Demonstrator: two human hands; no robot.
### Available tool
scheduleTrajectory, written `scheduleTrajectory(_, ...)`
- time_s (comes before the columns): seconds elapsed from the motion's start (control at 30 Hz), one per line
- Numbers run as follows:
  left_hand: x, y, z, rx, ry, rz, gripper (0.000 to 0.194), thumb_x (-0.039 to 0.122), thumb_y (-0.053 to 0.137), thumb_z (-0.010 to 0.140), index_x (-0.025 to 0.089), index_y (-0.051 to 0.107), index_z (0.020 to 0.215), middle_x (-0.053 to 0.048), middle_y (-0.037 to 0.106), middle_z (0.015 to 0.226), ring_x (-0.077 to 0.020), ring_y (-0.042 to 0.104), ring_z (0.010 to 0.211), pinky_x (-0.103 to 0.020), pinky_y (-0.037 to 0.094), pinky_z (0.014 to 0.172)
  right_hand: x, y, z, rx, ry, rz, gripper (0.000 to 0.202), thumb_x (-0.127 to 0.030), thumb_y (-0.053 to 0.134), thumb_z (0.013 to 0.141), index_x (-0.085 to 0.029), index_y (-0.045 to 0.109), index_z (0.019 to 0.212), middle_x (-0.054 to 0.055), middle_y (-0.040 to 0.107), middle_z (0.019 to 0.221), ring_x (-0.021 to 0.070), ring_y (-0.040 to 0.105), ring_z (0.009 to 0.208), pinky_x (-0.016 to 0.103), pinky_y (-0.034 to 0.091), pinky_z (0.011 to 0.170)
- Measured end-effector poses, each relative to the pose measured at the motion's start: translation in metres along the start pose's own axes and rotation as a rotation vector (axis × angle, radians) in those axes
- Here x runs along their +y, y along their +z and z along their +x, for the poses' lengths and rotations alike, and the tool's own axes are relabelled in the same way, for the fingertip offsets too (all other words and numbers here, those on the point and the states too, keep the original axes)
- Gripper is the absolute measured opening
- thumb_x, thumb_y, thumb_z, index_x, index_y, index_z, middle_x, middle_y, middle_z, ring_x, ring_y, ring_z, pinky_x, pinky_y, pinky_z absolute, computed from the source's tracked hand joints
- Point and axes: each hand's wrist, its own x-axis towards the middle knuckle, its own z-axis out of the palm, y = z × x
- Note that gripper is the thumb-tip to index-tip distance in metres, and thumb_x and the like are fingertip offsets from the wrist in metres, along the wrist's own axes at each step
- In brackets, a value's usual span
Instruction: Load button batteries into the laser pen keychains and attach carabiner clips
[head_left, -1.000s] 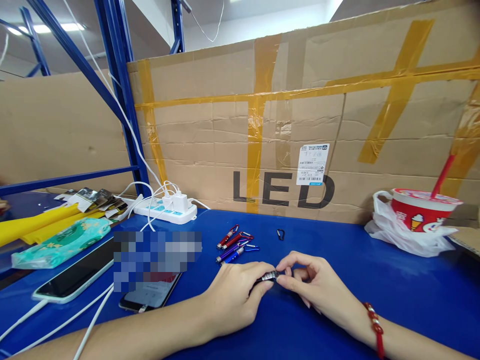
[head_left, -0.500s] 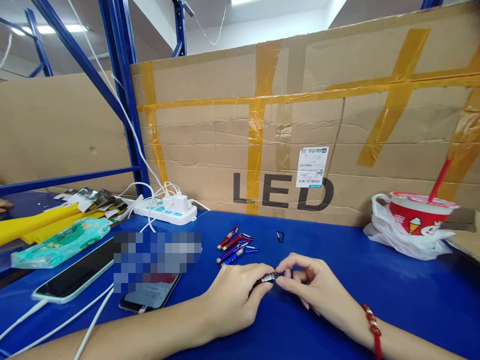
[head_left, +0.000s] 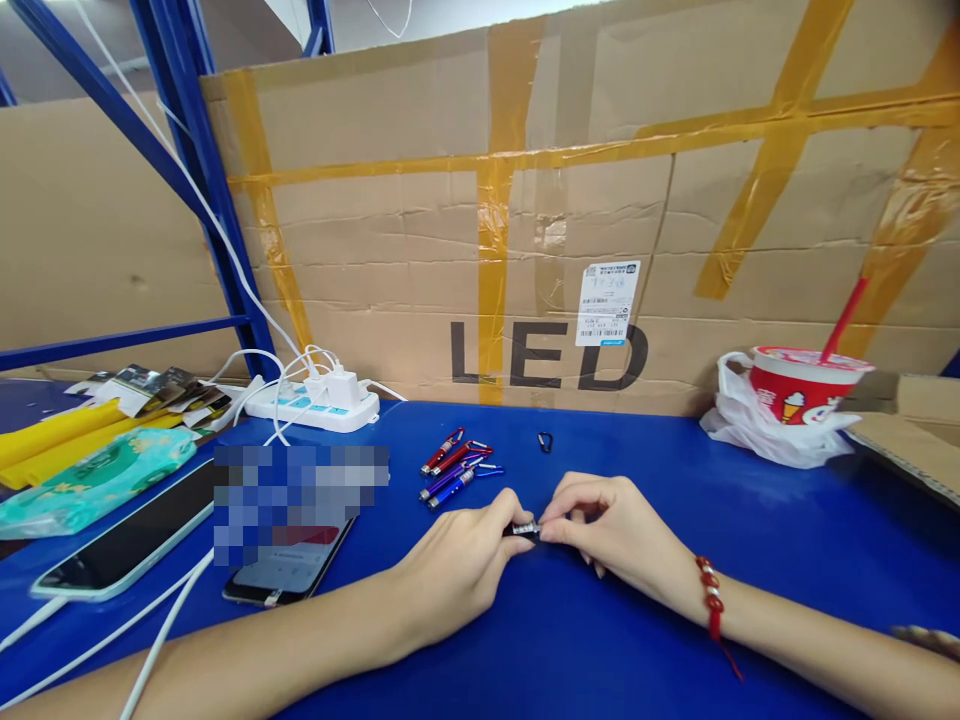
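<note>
Between thumb and forefinger, my left hand grips a small black keychain flashlight with a white label. My right hand pinches at its right end, fingers curled; the exact part under those fingertips is hidden. Beyond my hands lie several similar keychain flashlights with carabiner clips: red ones, a purple one and a blue one. A loose black carabiner rests on the blue table behind my right hand.
Left of my hands lie phones, white cables and a white power strip. A green tissue pack and yellow packages are at far left. A red cup in a plastic bag stands right. A large cardboard box walls the back.
The view has tilted down and shifted, so the scene sits higher and further left. My hands stay together at the black flashlight, with the right fingers slightly changed in their pinch.
</note>
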Motion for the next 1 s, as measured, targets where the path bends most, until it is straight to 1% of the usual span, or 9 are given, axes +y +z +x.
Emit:
scheduleTrajectory(0.13, -0.001, 0.001, 0.000, 0.049, 0.064, 0.022, 0.011, 0.015, 0.037, 0.089, 0.021, 0.039, 0.080, -0.002, 0.063, 0.083, -0.0171, 0.062, 0.074, -0.024, 0.044, 0.062, -0.004, 0.001, -0.003, -0.079, 0.223, 0.060, 0.035, -0.048, 0.070, 0.060, -0.013, 0.064, 0.061, -0.006, 0.046, 0.043, 0.0032, 0.040, 0.032, 0.014, 0.034, 0.030)
scheduleTrajectory(0.2, 0.000, 0.002, 0.000, 0.080, 0.106, 0.041, 0.012, 0.015, 0.036, 0.089, 0.021, 0.041, 0.079, -0.003, 0.063, 0.080, -0.0179, 0.062, 0.074, -0.024, 0.045, 0.063, -0.005, 0.000, -0.004, -0.124, 0.296, 0.121, 0.039, -0.051, 0.067, 0.063, -0.012, 0.064, 0.062, -0.006, 0.044, 0.042, 0.0026, 0.039, 0.033, 0.013, 0.034, 0.031)
scheduleTrajectory(0.37, 0.001, 0.001, 0.000, 0.123, 0.093, -0.025, 0.016, 0.016, 0.036, 0.090, 0.021, 0.047, 0.101, -0.003, 0.065, 0.093, -0.0174, 0.062, 0.086, -0.025, 0.046, 0.075, -0.007, -0.004, -0.002, -0.211, 0.320, 0.195, 0.042, -0.053, 0.064, 0.066, -0.012, 0.061, 0.059, -0.006, 0.045, 0.045, 0.0015, 0.039, 0.036, 0.010, 0.032, 0.031)
scheduleTrajectory(0.53, 0.000, -0.001, 0.002, 0.146, 0.037, -0.059, 0.017, 0.015, 0.038, 0.090, 0.022, 0.051, 0.098, 0.000, 0.064, 0.093, -0.0150, 0.061, 0.084, -0.022, 0.045, 0.075, -0.003, -0.004, 0.001, -0.214, 0.255, 0.189, 0.040, -0.051, 0.062, 0.070, -0.011, 0.062, 0.068, -0.007, 0.046, 0.046, 0.0000, 0.035, 0.032, 0.008, 0.031, 0.028)
scheduleTrajectory(0.63, -0.001, -0.001, 0.004, 0.169, -0.016, -0.061, 0.016, 0.015, 0.039, 0.090, 0.022, 0.052, 0.097, 0.001, 0.064, 0.089, -0.0138, 0.061, 0.079, -0.021, 0.044, 0.071, 0.003, -0.002, 0.002, -0.176, 0.185, 0.128, 0.037, -0.047, 0.064, 0.069, -0.013, 0.060, 0.082, -0.008, 0.046, 0.044, 0.0018, 0.038, 0.029, 0.010, 0.033, 0.026)
scheduleTrajectory(0.73, -0.002, -0.002, 0.005, 0.173, -0.047, -0.066, 0.015, 0.014, 0.041, 0.089, 0.022, 0.052, 0.096, 0.002, 0.063, 0.087, -0.0127, 0.060, 0.074, -0.021, 0.043, 0.068, 0.008, -0.001, 0.001, -0.061, 0.053, 0.053, 0.038, -0.045, 0.067, 0.067, -0.017, 0.060, 0.092, -0.006, 0.050, 0.056, 0.0047, 0.046, 0.033, 0.014, 0.038, 0.024)
scheduleTrajectory(0.83, -0.001, -0.002, 0.005, 0.129, -0.036, -0.089, 0.015, 0.014, 0.040, 0.089, 0.022, 0.051, 0.096, 0.002, 0.062, 0.083, -0.0124, 0.060, 0.073, -0.020, 0.043, 0.066, 0.011, -0.004, 0.001, 0.031, -0.186, -0.079, 0.028, -0.042, 0.066, 0.069, -0.017, 0.067, 0.081, 0.000, 0.055, 0.074, 0.0045, 0.049, 0.039, 0.015, 0.040, 0.028)
scheduleTrajectory(0.9, 0.000, -0.002, 0.005, 0.101, -0.010, -0.119, 0.015, 0.014, 0.038, 0.090, 0.021, 0.050, 0.095, 0.002, 0.062, 0.085, -0.0126, 0.060, 0.075, -0.020, 0.043, 0.067, 0.012, -0.007, 0.001, 0.073, -0.351, -0.179, 0.023, -0.040, 0.065, 0.072, -0.017, 0.069, 0.073, 0.001, 0.057, 0.074, 0.0058, 0.052, 0.045, 0.017, 0.044, 0.035)
scheduleTrajectory(1.0, 0.001, -0.002, 0.004, 0.081, 0.016, -0.141, 0.014, 0.014, 0.038, 0.090, 0.020, 0.049, 0.095, 0.000, 0.062, 0.091, -0.0132, 0.060, 0.081, -0.021, 0.043, 0.069, 0.012, -0.010, 0.001, 0.133, -0.539, -0.277, 0.020, -0.036, 0.065, 0.074, -0.018, 0.070, 0.070, 0.002, 0.059, 0.070, 0.0098, 0.056, 0.058, 0.020, 0.047, 0.050)
